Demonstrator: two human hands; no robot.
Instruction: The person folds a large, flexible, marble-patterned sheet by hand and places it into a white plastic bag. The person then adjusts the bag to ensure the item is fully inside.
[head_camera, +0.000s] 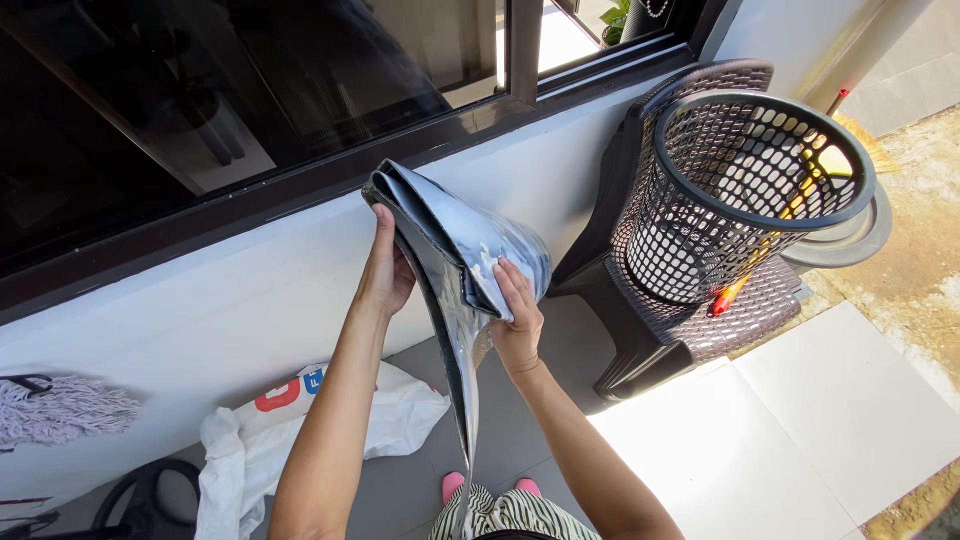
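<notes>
Gripping a dark bag (455, 250) at frame centre, the left hand (387, 268) and right hand (516, 310) hold it up; a basket (745, 190) on a chair (650, 330) sits right, a white bag (300, 420) lower left.

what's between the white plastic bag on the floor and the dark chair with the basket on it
In the head view, both forearms and the grey plastic sheet held by the left hand and right hand cross that stretch, above grey floor.

One basket (760, 190), one chair (660, 330), two hands (385, 270).
</notes>
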